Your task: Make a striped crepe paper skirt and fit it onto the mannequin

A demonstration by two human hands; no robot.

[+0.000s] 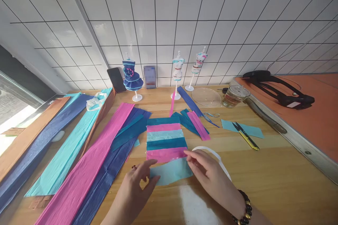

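A short light-blue crepe paper strip [173, 172] lies just below a striped panel [166, 135] of teal, pink and light-blue strips. At the light-blue strip's left end, my left hand [137, 182] has thumb and fingers closed about its edge. My right hand [210, 172] pinches the strip's right end, its index fingertip by the corner of the panel's lowest pink band. A white tape [215, 153] curves out from behind my right hand.
Long crepe paper strips, pink [95, 154] among them, cover the left side. Yellow-handled snips [246, 137] rest on a light-blue piece at right. Behind stand a blue-dressed mini mannequin [130, 77], two more mannequins [178, 68], a phone [116, 79] and a glass jar [235, 96].
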